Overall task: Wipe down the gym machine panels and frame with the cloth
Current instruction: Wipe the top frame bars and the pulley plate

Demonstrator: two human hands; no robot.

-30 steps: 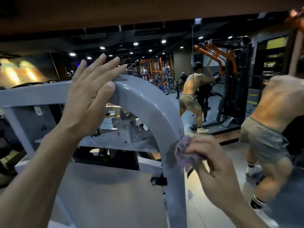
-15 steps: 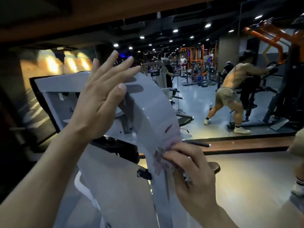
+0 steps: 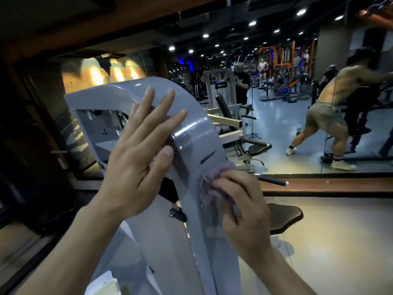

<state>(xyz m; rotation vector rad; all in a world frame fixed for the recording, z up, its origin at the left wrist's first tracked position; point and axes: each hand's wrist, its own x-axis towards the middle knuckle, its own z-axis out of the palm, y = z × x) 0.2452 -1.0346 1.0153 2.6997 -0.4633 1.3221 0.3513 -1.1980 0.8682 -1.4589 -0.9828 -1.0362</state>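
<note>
**Head view: cloth on the curved frame**

Item: glossy grey-blue curved metal frame of the gym machine (image 3: 191, 124), arching over from upper left, then running down and toward the camera at lower centre. Long axis at the contact point: steep, top to bottom.

Item: crumpled lilac fringed cloth (image 3: 212, 184), pressed to the frame's right-facing edge, just below a dark slot.

Right hand (image 3: 244, 209): fingers curled round the cloth, holding it against the metal; the nearer hand to the unwiped lower run.

Left hand (image 3: 138, 158): fingers straight and spread, flat on the frame's upper bend, above and left of the cloth, holding nothing.

Judgement: the stroke probably follows the frame's axis, up or down; the left hand steadies.
</note>
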